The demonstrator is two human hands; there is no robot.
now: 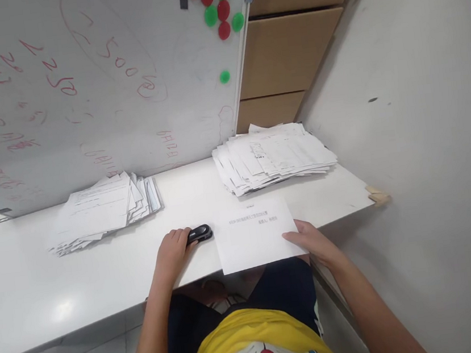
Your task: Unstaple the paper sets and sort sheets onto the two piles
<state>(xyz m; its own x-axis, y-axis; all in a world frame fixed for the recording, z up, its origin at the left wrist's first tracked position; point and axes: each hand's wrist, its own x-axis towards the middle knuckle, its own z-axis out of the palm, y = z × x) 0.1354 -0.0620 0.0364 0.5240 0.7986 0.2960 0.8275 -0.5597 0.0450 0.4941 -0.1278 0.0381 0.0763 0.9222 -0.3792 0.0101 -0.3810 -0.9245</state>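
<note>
My left hand rests on the white table with its fingers curled over the rear of a black stapler. My right hand pinches the lower right corner of a white sheet of paper that lies flat near the table's front edge, with a few lines of print near its top. The stapler sits just left of that sheet.
A fanned stack of printed papers lies at the back left, and a thicker stack at the back right. A whiteboard with red writing and round magnets stands behind. A white wall closes the right side.
</note>
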